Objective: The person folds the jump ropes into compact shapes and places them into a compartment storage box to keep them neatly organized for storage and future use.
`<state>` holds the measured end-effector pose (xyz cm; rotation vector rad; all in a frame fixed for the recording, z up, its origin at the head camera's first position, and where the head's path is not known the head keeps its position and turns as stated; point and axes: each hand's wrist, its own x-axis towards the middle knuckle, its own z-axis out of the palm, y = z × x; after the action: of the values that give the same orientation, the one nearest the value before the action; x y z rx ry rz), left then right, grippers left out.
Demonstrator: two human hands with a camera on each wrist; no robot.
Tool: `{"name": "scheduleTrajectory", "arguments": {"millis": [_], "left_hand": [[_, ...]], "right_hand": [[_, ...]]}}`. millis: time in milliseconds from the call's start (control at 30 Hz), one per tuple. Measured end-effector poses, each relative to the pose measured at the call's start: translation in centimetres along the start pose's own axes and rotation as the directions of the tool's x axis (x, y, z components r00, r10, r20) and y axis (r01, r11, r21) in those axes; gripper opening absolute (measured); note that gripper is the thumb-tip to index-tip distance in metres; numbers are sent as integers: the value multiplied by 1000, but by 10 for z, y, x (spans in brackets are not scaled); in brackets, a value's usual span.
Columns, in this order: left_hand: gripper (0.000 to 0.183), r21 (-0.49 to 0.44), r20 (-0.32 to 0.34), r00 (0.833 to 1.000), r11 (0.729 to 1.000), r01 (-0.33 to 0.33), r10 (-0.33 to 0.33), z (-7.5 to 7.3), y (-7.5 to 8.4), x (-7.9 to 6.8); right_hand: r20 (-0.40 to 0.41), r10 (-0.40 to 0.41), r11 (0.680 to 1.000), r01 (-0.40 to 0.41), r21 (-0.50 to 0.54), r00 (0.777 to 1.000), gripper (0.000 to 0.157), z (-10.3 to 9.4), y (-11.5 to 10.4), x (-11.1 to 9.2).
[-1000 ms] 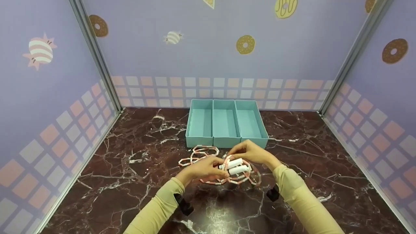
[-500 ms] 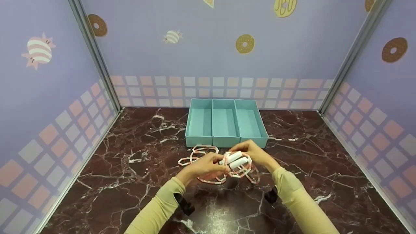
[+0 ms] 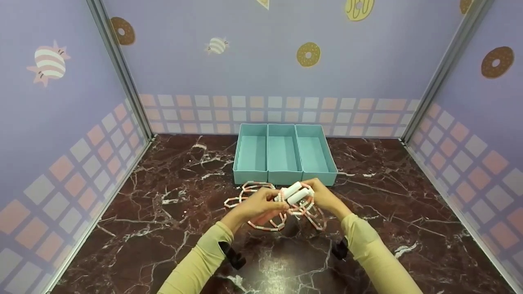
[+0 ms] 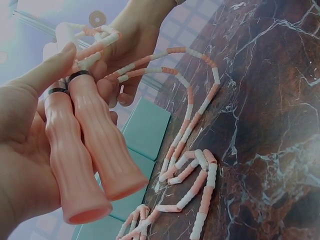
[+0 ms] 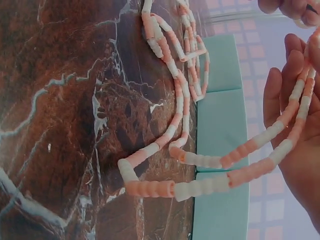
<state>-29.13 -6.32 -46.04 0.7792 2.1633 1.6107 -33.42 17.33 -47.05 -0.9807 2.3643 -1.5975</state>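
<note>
A jump rope of pink and white beads (image 5: 150, 188) has two handles (image 4: 86, 150), pink with black rings and white ends. My left hand (image 3: 254, 206) grips both handles side by side, thumb across them, white ends tilted up to the right in the head view. A length of the rope wraps around the white ends. My right hand (image 3: 322, 194), just right of the handles, holds the rope with curled fingers; its fingertips are partly hidden behind the white ends. More beaded loops (image 3: 267, 229) hang and lie on the table below and left of the hands.
Just behind the hands stands a teal tray (image 3: 284, 178) with three compartments side by side. The dark marbled table (image 3: 171, 228) is bounded by lilac panels (image 3: 261, 77) at the back and both sides.
The handles have tilted so their white ends point higher, and the right hand has shifted slightly with the rope around them. The tray has stayed put.
</note>
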Motion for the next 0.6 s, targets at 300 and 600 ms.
{"name": "scheduleTrajectory", "arguments": {"millis": [300,600], "left_hand": [[26,-13,-109,994,1000,-2,0,-2,0,2],[28,-47,-187,982,999,24,-32,-5,2,0]], "right_hand": [[-19,89,995,-88,52,996,22,5,-5,-4],[-14,71,996,-70,50,997,21,7,-20,-12]]}}
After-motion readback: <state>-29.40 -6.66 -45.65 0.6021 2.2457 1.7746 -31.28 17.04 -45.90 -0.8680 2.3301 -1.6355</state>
